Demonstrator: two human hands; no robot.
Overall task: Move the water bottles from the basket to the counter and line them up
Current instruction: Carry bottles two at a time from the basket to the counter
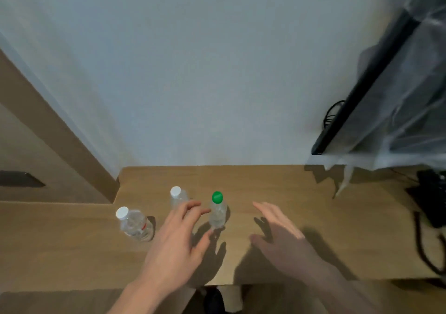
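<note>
1. Three water bottles are seen upright on the wooden bench (277, 183). The green-capped bottle (218, 211) is taken as the landmark.
2. A white-capped bottle (178, 196) stands just beside the landmark, toward the wall and to its left; it is partly hidden by the left hand. A second white-capped bottle with a red label mark (135, 224) stands further left and nearer the bench's front edge, so the row is judged not yet straight.
3. The left hand (176, 241) is held at the landmark's left side, fingers (193, 207) spread wide, thumb low near the base. Nothing is gripped; whether a fingertip touches the bottle cannot be told, the outlines being blurred.
4. The right hand (281, 235) is held to the landmark's right, well apart, palm down, fingers open and empty.
5. The bracketing pose is judged to serve nudging the landmark into line.
6. No basket is seen.
</note>
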